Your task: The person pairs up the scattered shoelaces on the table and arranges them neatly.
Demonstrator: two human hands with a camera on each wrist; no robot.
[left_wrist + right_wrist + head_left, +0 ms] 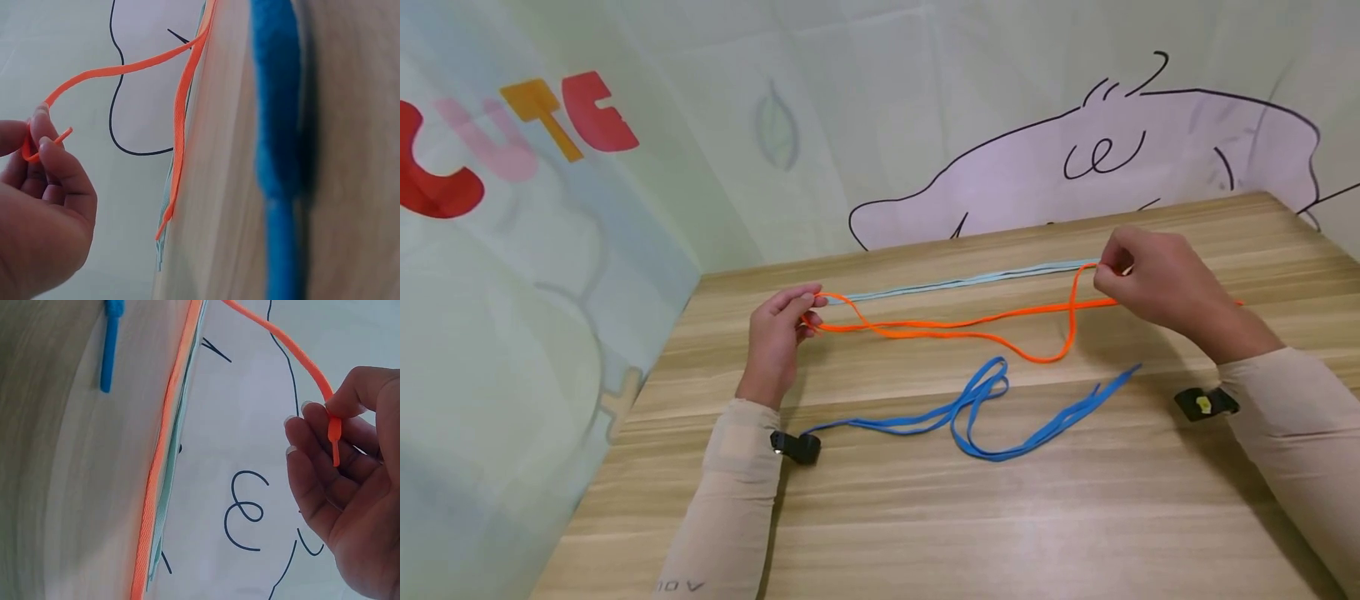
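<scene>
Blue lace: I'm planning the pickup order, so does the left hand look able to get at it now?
Probably, after loosening its grip: the left hand pinches the orange lace, but most of the blue lace lies uncovered nearby.

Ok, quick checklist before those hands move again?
1. Left hand pinching one end of the held orange lace: ok, tip pokes out.
2. Right hand pinching the opposite end: ok, tip hangs below the thumb.
3. Held lace taut: not ok, it sags.
4. Held lace not touching the second orange lace: cannot tell; they cross in the head view.
5. Pale blue strands lying straight: ok.
6. Blue strands lying straight: not ok, looped.
</scene>
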